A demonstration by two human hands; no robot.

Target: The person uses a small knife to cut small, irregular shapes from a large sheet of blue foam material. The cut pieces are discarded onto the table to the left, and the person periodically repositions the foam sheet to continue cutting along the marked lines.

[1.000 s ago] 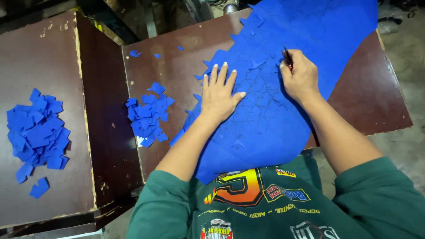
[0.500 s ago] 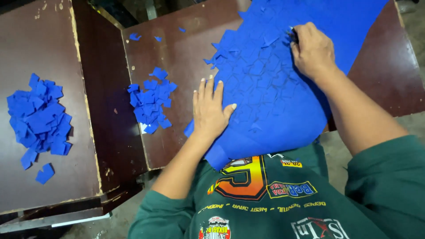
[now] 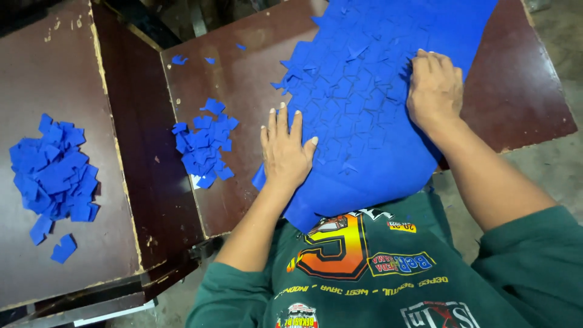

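Worktop [image 3: 243, 79] of dark brown board carrying a large blue sheet [image 3: 376, 164] scored into many small pieces, the sheet's near edge hanging off the board toward the person's green shirt [image 3: 376, 285]; no container appears, and loose blue cut pieces lie in one heap [image 3: 203, 143] on this board just left of the sheet and in a second heap [image 3: 54, 173] on the separate board [image 3: 61, 73] at far left. Left hand [image 3: 285, 152] rests flat on the sheet's left edge, fingers spread and gripping nothing. Right hand [image 3: 434, 88] lies well apart on the sheet's upper middle, fingers curled together against the cut pieces; whether they pinch one cannot be told.
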